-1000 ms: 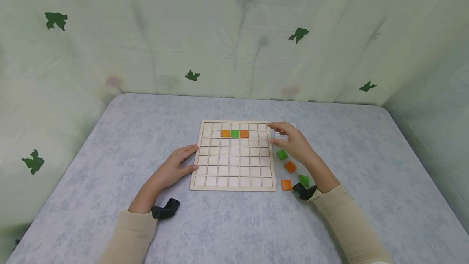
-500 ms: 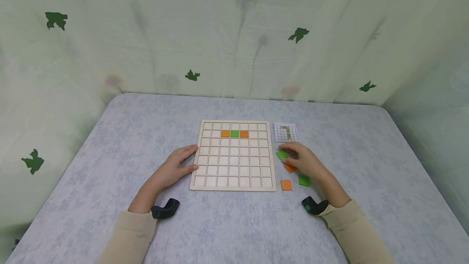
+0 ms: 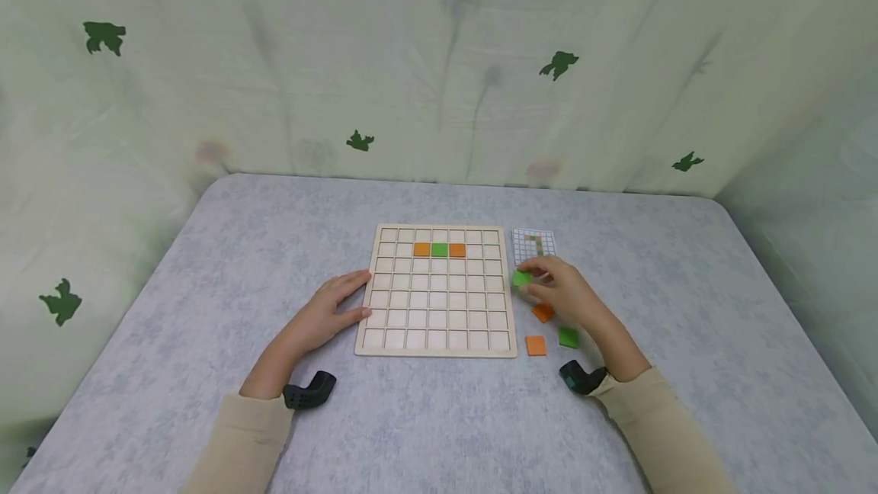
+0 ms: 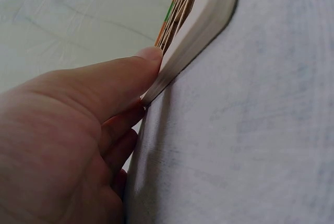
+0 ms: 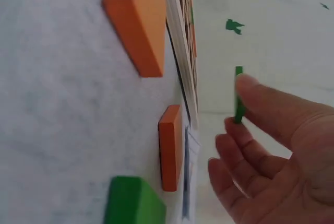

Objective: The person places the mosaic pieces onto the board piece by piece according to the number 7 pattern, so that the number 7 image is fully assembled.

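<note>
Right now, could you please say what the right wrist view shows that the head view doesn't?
Only the right wrist view shows the pinched green tile edge-on. Only the head view shows the left hand and the face of the pattern card. Both show the right hand, that tile, the wooden grid board, two orange tiles and another green tile.

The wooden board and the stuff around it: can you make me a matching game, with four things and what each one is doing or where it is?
1. left hand
2. right hand
3. grid card
4. row of three tiles

A. pinching a green tile
B. on the table, right of the board
C. in the board's squares
D. touching the board's left edge

Pairs: 1-D, 2-A, 3-B, 4-C
</note>
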